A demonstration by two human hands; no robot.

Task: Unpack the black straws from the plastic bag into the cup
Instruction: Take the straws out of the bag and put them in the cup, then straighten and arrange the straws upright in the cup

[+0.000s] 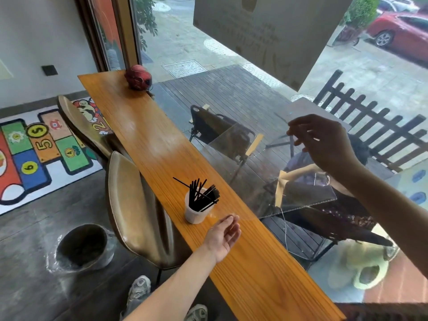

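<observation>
straws in the cup, bag lifted

head view: the left hand [224, 236] rests relaxed and empty on the long orange wooden counter [148, 144], just beside the translucent plastic cup [194, 213] holding thin black straws [202, 195]. the right hand [322, 140] pinches a clear plastic bag [266, 179] raised above the counter.

Bare forearms; grey sneakers [140, 288], possibly worn, on feet.
</observation>
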